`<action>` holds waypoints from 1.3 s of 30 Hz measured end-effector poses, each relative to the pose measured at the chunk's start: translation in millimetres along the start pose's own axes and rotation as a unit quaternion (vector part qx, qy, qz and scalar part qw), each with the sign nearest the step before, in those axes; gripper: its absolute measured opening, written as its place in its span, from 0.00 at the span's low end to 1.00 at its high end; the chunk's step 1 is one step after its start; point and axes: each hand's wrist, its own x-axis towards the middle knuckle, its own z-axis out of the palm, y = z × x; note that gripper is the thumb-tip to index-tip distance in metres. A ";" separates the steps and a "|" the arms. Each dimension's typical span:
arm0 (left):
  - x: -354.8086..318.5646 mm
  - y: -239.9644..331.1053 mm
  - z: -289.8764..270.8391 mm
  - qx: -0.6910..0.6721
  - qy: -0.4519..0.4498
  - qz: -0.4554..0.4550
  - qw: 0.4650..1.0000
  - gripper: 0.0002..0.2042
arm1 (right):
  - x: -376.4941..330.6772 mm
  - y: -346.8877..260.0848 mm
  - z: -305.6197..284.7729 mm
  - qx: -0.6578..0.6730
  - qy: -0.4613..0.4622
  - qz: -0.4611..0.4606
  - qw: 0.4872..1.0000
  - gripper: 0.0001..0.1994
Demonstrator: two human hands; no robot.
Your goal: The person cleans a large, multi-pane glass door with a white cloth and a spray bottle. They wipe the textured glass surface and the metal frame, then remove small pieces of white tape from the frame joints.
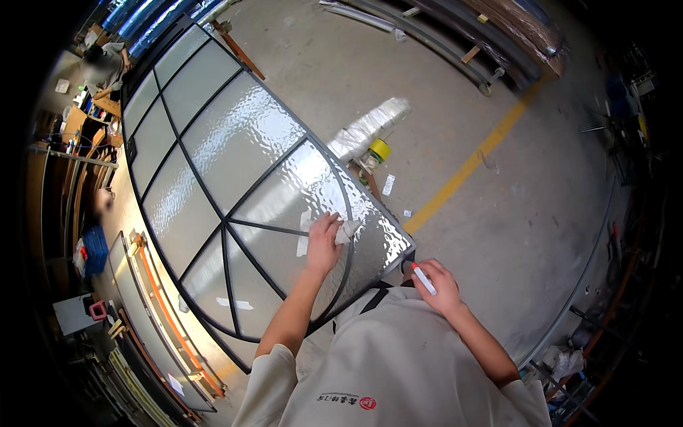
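A large textured glass panel (213,135) with a dark frame and curved black bars lies in front of me, stretching away to the far left. Over its near end, my left hand (325,245) is closed on a crumpled white cloth or tissue (347,232), which rests against the glass beside a curved bar. White strips (302,245) stick to the glass just left of that hand. Another white strip (235,304) is nearer the rounded corner. Beyond the panel's near right corner, close to my body, my right hand (442,288) grips a white marker (424,280) with a red end.
On the floor right of the panel lie a plastic-wrapped bundle (373,128) and a yellow roll (379,149). A yellow line (477,164) crosses the concrete. Long wrapped profiles (484,35) lie far right. Framed panels (167,320) lean at left; another person (105,67) is far left.
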 end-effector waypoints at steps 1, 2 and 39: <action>-3.9 5.9 9.4 -0.018 -0.033 0.035 0.999 0.29 | 1.6 0.4 -0.9 -0.012 -0.001 -0.006 1.000 0.13; -8.8 1.8 8.0 0.003 -0.051 0.058 0.997 0.31 | 2.0 -2.1 -3.0 -0.008 0.000 -0.005 1.000 0.13; -55.1 -20.4 -29.9 0.060 0.015 -0.056 0.996 0.24 | -3.1 4.2 -17.1 0.020 0.019 0.034 0.999 0.14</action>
